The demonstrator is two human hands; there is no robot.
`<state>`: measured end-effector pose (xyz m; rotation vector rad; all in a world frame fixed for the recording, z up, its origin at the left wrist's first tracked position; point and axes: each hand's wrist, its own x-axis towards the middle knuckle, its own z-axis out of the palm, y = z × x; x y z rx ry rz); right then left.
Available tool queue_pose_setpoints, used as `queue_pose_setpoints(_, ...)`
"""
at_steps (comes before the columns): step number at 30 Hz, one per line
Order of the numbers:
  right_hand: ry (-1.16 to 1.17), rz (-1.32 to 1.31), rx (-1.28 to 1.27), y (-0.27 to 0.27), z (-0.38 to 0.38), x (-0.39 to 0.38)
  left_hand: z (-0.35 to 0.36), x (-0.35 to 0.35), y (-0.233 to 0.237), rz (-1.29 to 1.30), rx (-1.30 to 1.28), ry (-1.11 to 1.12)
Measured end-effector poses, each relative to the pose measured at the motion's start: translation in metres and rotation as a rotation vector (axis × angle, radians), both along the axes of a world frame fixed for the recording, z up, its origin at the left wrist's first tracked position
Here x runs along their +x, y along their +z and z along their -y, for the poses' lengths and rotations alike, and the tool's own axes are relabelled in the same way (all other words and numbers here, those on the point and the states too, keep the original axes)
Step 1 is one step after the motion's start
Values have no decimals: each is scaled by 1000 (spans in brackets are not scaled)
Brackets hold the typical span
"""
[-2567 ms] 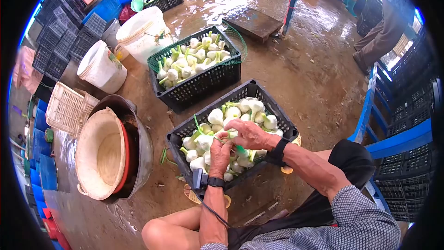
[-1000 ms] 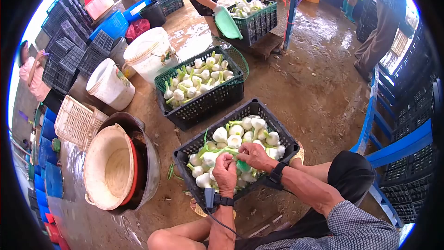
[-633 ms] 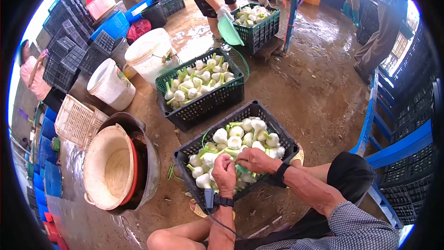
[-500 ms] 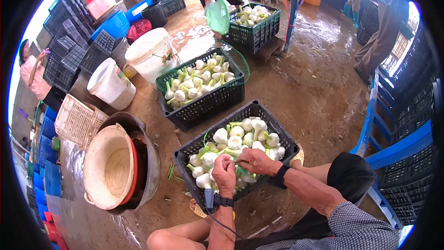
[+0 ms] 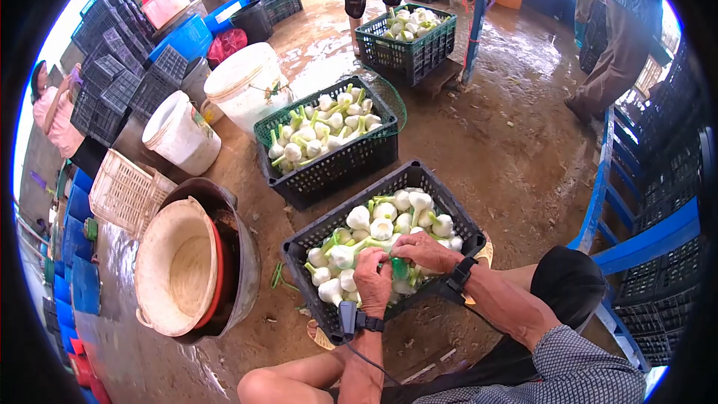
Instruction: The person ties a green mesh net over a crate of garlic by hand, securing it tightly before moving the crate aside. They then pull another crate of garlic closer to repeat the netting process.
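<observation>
Curling both hands closed over white bulbs [image 5: 381,228] in near black crate [image 5: 453,196].
Seeing cream basin [image 5: 176,269] sitting tilted inside dark tub [image 5: 248,262] at far left; then second crate [image 5: 336,164], holding more bulbs, standing just beyond near crate; bending fingers of left hand [image 5: 372,277] inward, low over bulbs, thumb up, grip contents hidden; bunching green netting [image 5: 401,267] in between, partly covered; bending fingers of right hand [image 5: 425,253] down at netting edge, can't tell if pinching it; seeing far crate [image 5: 419,56], also holding bulbs, resting on low platform [image 5: 441,75]; person [image 5: 617,52] standing beyond blue frame [image 5: 594,187] at right.
</observation>
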<state>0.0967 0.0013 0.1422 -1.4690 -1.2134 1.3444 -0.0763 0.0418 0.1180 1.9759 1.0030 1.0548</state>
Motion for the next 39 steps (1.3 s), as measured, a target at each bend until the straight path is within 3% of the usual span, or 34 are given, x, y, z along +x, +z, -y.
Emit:
queue_pose_setpoints(4,-51,-152,-90,-3,1,1,0,2,-10,53,-9,32)
queue_pose_setpoints(8,-49,-236,-115,-7,0,4,-2,3,-14,228,-293,50)
queue_pose_setpoints(16,15,4,35,-6,1,2,-4,2,-25,326,-382,52)
queue_pose_setpoints(21,7,-135,-46,-9,-2,4,-4,3,-11,73,-78,10)
queue_pose_setpoints(25,-29,-94,-55,-13,-3,3,-3,3,1,26,-141,-47)
queue_pose_setpoints(31,-21,-42,-11,-13,2,4,-4,7,-5,-64,75,-41)
queue_pose_setpoints(34,-2,-14,12,-10,5,4,-4,-2,-7,102,-340,-4)
queue_pose_setpoints(38,-79,100,107,-14,5,-7,-10,-13,-4,122,-502,-68)
queue_pose_setpoints(39,-138,236,204,-19,3,-10,-11,-16,-5,119,-500,-68)
